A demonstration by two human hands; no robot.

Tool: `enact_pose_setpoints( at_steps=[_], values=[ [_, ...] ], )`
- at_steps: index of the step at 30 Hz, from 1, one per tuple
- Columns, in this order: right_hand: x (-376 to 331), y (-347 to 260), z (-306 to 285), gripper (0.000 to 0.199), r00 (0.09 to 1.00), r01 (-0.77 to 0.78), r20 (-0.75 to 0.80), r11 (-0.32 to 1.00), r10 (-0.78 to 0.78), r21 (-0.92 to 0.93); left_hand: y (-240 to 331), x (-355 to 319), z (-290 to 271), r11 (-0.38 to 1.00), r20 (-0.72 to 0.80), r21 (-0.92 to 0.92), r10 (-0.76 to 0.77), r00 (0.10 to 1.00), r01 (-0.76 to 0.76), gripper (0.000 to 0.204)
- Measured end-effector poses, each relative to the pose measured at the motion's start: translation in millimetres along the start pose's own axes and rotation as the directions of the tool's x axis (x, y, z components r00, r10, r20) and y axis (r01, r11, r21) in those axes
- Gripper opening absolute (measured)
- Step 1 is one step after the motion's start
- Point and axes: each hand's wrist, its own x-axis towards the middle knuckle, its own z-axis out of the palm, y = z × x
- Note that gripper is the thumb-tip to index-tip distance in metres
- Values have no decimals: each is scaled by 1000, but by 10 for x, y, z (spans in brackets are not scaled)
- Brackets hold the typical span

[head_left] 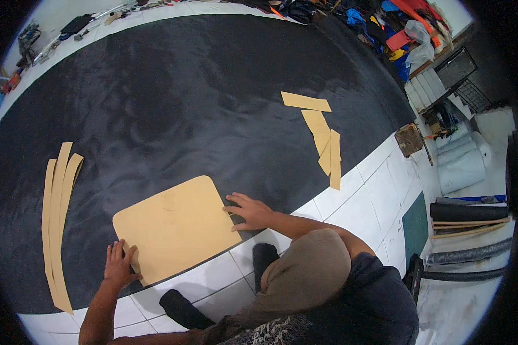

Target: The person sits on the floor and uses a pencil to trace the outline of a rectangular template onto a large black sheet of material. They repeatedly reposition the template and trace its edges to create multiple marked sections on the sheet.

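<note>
The tan card (175,230) lies flat along the near edge of the black cloth (172,103). The left hand (119,265), fingers spread, touches its left edge; the right hand (250,211), also spread, its right. Cloth stretches wide beyond, between long strips (54,218) leftward and shorter pieces (316,126) rightward.

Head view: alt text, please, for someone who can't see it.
A person's left hand and right hand rest at opposite edges of a broad tan panel on a large black sheet over white floor tiles. Long tan strips lie to the left, shorter tan pieces to the right.
</note>
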Motion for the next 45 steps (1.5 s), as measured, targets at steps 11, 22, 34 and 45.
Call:
enact_pose_setpoints(
  at_steps=[11,22,34,45],
  values=[
    [1,58,62,72,1000,-6,-11,997,5,-73,19,78,163,989,-93,129,85,992,-73,96],
    [101,-118,4,75,999,-41,13,995,42,-86,160,24,164,978,-125,159,152,980,-132,86],
    [138,-168,-46,76,998,-36,39,994,40,-107,259,42,13,974,-9,127,190,982,-188,80],
    [234,-269,-161,78,988,-108,96,984,122,-142,294,185,-284,978,241,-147,177,954,-144,91]
  ],
)
